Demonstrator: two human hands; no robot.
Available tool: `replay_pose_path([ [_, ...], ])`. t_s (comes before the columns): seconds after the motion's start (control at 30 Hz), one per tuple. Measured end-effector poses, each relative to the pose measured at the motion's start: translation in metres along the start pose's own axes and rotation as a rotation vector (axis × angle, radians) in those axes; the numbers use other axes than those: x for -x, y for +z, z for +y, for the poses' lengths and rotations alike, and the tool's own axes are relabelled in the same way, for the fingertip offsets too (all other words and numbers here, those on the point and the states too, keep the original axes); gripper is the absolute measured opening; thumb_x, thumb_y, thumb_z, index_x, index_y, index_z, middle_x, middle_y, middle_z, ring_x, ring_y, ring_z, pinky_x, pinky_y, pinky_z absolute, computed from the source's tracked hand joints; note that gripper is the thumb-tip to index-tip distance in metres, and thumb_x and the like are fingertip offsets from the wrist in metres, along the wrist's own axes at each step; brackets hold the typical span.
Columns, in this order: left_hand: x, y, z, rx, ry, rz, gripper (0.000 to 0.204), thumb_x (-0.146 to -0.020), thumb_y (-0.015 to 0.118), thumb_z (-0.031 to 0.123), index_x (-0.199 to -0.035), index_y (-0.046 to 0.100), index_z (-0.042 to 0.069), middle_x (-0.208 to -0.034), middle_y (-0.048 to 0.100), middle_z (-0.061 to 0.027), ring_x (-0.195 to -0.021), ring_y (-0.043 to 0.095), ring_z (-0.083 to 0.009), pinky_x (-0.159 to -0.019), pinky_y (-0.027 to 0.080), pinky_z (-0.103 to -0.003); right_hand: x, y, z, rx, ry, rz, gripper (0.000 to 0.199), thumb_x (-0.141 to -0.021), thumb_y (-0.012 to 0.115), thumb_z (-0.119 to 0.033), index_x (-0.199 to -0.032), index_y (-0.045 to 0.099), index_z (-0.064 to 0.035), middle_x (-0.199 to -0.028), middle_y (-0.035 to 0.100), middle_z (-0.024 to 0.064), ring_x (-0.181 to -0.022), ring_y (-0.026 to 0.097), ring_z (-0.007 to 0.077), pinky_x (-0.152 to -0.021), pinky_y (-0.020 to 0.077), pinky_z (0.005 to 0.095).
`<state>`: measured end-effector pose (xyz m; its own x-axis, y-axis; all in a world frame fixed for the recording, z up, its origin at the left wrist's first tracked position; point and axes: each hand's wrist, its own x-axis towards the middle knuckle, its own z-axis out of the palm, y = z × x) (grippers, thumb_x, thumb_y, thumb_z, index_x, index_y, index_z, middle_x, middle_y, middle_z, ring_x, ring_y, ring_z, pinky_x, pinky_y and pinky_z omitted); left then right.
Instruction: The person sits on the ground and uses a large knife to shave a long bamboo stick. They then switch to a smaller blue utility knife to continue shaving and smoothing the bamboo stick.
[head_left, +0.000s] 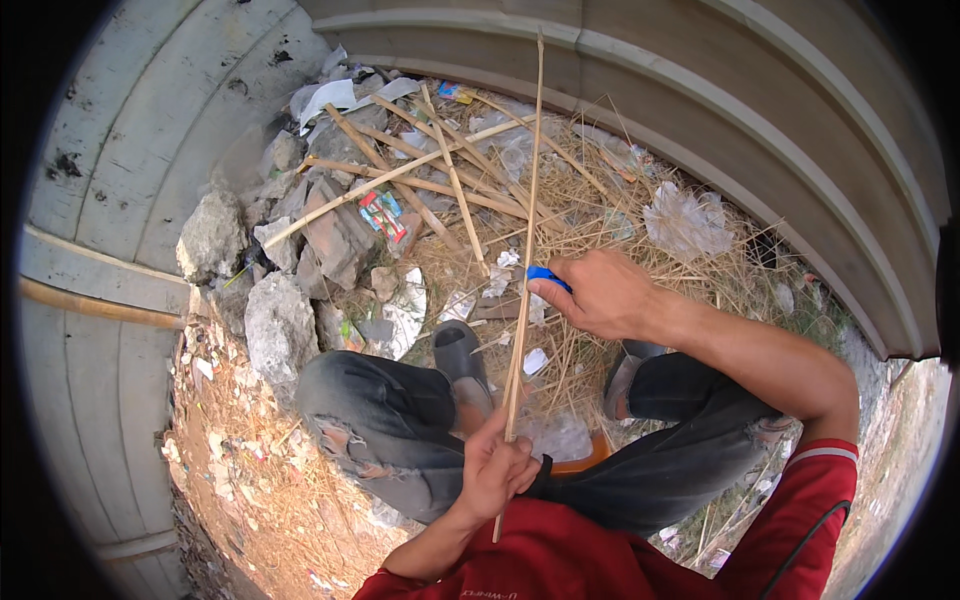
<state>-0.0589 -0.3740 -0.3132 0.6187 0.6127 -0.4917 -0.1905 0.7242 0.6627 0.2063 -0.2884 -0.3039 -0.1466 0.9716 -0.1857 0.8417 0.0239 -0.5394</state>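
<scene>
A long thin bamboo strip runs from near my chest up toward the far wall. My left hand grips its lower end, close to my body. Higher up, my right hand holds a blue-handled tool against the strip; the tool's blade is hidden by the hand and strip. I am squatting, with both knees in dark torn jeans below the hands and grey sandals on my feet. More split bamboo strips lie crossed in a heap just beyond the right hand.
Broken concrete and stones pile up at the left. Dry straw, plastic bags and paper scraps litter the ground. A grey ribbed concrete wall curves around the back and left. An orange object shows under my legs.
</scene>
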Motion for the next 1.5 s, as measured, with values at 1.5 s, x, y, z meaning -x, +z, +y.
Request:
replay_pose_path([
  [1.5, -0.043, -0.011, -0.008, -0.020, 0.158, 0.105, 0.061, -0.092, 0.047, -0.001, -0.153, 0.041, -0.002, -0.058, 0.033, 0.0074, -0.042, 0.023, -0.0032, -0.041, 0.024, -0.023, 0.035, 0.030, -0.029, -0.222, -0.232, -0.304, 0.044, -0.102, 0.058, -0.041, -0.096, 0.069, 0.0007, -0.066, 0.064, 0.0237, -0.066, 0.065, 0.0462, -0.067, 0.0528, 0.0543],
])
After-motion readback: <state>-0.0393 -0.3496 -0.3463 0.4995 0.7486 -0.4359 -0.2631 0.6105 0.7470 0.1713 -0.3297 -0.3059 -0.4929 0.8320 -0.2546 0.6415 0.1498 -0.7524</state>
